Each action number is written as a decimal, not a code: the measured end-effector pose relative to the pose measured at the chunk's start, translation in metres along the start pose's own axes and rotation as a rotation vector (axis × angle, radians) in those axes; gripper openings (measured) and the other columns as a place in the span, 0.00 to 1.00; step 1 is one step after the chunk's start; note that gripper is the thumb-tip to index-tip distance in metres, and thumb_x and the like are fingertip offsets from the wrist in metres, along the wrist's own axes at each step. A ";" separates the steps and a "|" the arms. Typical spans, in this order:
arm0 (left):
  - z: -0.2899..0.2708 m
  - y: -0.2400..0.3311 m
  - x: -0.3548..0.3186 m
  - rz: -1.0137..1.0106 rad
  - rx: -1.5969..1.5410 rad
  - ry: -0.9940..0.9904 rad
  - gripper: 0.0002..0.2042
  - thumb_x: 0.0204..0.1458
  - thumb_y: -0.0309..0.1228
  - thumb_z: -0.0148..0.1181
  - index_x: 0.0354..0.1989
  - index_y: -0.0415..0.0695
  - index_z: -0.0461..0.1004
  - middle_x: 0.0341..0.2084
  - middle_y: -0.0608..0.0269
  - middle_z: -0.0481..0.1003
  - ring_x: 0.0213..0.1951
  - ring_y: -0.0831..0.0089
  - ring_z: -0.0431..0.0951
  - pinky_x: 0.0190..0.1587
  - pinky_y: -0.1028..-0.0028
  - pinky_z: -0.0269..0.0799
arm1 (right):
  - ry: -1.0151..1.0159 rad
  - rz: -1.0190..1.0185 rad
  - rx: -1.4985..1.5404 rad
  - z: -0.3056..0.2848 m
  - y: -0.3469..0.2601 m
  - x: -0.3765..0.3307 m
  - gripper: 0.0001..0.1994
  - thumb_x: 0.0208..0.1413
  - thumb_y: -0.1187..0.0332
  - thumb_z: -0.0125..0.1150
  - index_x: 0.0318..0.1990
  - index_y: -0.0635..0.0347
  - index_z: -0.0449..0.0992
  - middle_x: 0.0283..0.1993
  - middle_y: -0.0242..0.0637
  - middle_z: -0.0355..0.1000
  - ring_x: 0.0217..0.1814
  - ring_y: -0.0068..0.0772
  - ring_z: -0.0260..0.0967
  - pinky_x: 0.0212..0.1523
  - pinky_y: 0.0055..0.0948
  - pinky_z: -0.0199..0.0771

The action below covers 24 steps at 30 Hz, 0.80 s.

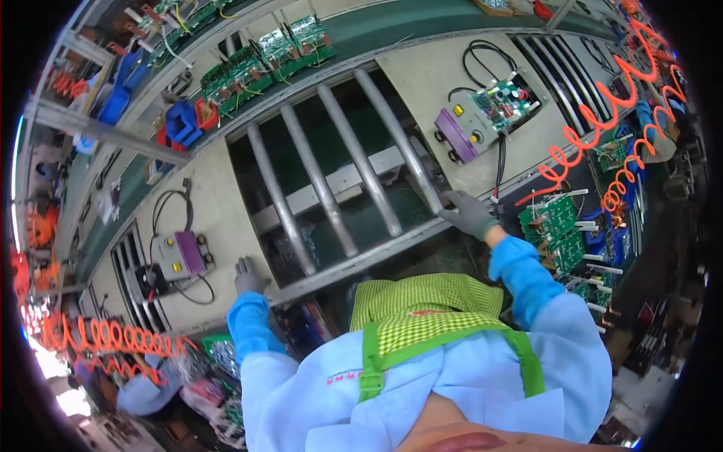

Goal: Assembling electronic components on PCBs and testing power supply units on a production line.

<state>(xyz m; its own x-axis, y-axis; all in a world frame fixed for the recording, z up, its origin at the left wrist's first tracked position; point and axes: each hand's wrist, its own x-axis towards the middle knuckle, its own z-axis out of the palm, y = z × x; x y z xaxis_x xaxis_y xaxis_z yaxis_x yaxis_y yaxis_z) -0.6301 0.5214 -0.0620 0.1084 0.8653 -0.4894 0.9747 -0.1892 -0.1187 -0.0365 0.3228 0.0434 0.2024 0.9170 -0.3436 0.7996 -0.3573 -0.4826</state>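
Observation:
My left hand (249, 276), in a grey glove, lies flat with fingers stretched on the near edge of a pale work panel (226, 233). Left of it sits a grey and purple test box (182, 255) with black cables. My right hand (468, 216), gloved in grey too, rests with fingers extended on the metal rail by the end of a roller (403, 143). Beyond it, on the right panel, a second grey and purple box (461, 129) stands beside a green circuit board (504, 102). Neither hand holds anything.
Several metal rollers span the gap between the panels. More circuit boards (294, 47) line the far green belt, near blue bins (183, 122). Orange coiled hoses (120, 335) hang at both sides. Upright circuit boards (553, 226) stand at the right.

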 end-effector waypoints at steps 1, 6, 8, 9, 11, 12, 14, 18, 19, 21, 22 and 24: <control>0.004 -0.009 0.007 0.021 -0.001 -0.014 0.57 0.33 0.50 0.74 0.70 0.40 0.44 0.70 0.49 0.46 0.70 0.53 0.47 0.66 0.58 0.56 | 0.061 0.074 -0.030 0.025 0.002 0.024 0.31 0.54 0.51 0.58 0.61 0.59 0.63 0.59 0.49 0.66 0.56 0.52 0.67 0.56 0.44 0.68; 0.015 -0.033 0.018 0.067 -0.052 -0.090 0.64 0.32 0.60 0.70 0.71 0.39 0.35 0.70 0.41 0.38 0.71 0.43 0.37 0.66 0.43 0.45 | 0.437 0.429 -0.274 0.097 0.028 0.111 0.35 0.53 0.50 0.57 0.65 0.54 0.58 0.65 0.52 0.58 0.67 0.56 0.55 0.61 0.52 0.60; 0.022 -0.033 0.014 0.093 -0.091 -0.115 0.64 0.34 0.61 0.68 0.71 0.38 0.33 0.70 0.39 0.35 0.71 0.41 0.35 0.66 0.41 0.42 | 0.514 0.383 -0.368 0.106 0.043 0.127 0.32 0.57 0.51 0.51 0.67 0.53 0.57 0.68 0.46 0.56 0.69 0.55 0.52 0.66 0.51 0.52; 0.024 -0.031 0.011 0.100 -0.101 -0.125 0.64 0.34 0.62 0.67 0.71 0.38 0.32 0.70 0.39 0.34 0.71 0.40 0.33 0.66 0.40 0.40 | 0.499 0.368 -0.387 0.108 0.050 0.131 0.31 0.58 0.51 0.49 0.67 0.52 0.57 0.69 0.43 0.55 0.68 0.54 0.53 0.67 0.50 0.50; 0.028 -0.022 0.010 0.136 -0.132 -0.088 0.63 0.37 0.63 0.65 0.70 0.37 0.30 0.70 0.37 0.31 0.70 0.38 0.30 0.66 0.39 0.35 | 0.558 0.323 -0.559 0.110 0.061 0.138 0.26 0.62 0.54 0.43 0.67 0.46 0.59 0.71 0.33 0.54 0.64 0.49 0.59 0.68 0.47 0.47; 0.028 -0.015 0.010 0.116 -0.128 -0.141 0.63 0.38 0.63 0.64 0.70 0.37 0.30 0.70 0.37 0.31 0.70 0.38 0.30 0.66 0.39 0.33 | 0.532 0.356 -0.509 0.111 0.067 0.140 0.26 0.62 0.54 0.43 0.67 0.45 0.60 0.71 0.32 0.55 0.63 0.47 0.60 0.67 0.46 0.48; 0.028 0.007 0.009 0.135 -0.160 -0.130 0.63 0.38 0.63 0.64 0.70 0.37 0.30 0.70 0.37 0.30 0.70 0.37 0.29 0.66 0.39 0.31 | 0.549 0.331 -0.476 0.110 0.079 0.139 0.24 0.62 0.55 0.43 0.66 0.43 0.62 0.70 0.30 0.57 0.60 0.45 0.63 0.66 0.46 0.50; 0.019 0.072 0.004 0.133 -0.141 -0.158 0.61 0.40 0.62 0.62 0.70 0.36 0.31 0.70 0.36 0.29 0.70 0.38 0.27 0.66 0.39 0.28 | 0.616 0.185 -0.446 0.096 0.116 0.139 0.21 0.63 0.58 0.44 0.63 0.44 0.67 0.66 0.31 0.64 0.55 0.45 0.66 0.64 0.43 0.54; 0.017 0.091 0.003 0.136 -0.153 -0.150 0.61 0.40 0.62 0.63 0.70 0.36 0.31 0.70 0.36 0.30 0.70 0.37 0.26 0.66 0.38 0.29 | 0.630 0.186 -0.427 0.088 0.130 0.141 0.21 0.62 0.59 0.44 0.62 0.44 0.68 0.65 0.32 0.65 0.55 0.45 0.67 0.63 0.43 0.55; 0.015 0.131 -0.005 0.133 -0.161 -0.168 0.60 0.40 0.62 0.63 0.70 0.37 0.32 0.70 0.36 0.30 0.70 0.37 0.27 0.66 0.38 0.29 | 0.552 0.240 -0.390 0.070 0.165 0.140 0.20 0.62 0.60 0.44 0.61 0.45 0.69 0.63 0.34 0.67 0.53 0.46 0.68 0.60 0.44 0.58; 0.014 0.151 -0.002 0.137 -0.174 -0.122 0.60 0.40 0.62 0.63 0.70 0.37 0.32 0.70 0.36 0.30 0.70 0.37 0.27 0.66 0.38 0.29 | 0.616 0.179 -0.426 0.058 0.183 0.142 0.20 0.62 0.61 0.45 0.61 0.45 0.69 0.63 0.35 0.67 0.53 0.46 0.68 0.59 0.45 0.59; 0.009 0.190 -0.005 0.146 -0.179 -0.097 0.60 0.40 0.61 0.63 0.71 0.38 0.33 0.70 0.37 0.31 0.70 0.37 0.28 0.66 0.37 0.29 | 0.694 0.108 -0.476 0.029 0.226 0.145 0.20 0.61 0.62 0.45 0.60 0.47 0.69 0.62 0.37 0.68 0.53 0.47 0.69 0.56 0.48 0.61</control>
<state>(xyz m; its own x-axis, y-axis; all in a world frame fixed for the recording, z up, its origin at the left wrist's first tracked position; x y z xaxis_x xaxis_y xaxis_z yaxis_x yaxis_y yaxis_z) -0.4471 0.4769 -0.0896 0.2397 0.7844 -0.5720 0.9701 -0.2162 0.1100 0.1566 0.3701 -0.1391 0.4682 0.8385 0.2786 0.8771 -0.4792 -0.0318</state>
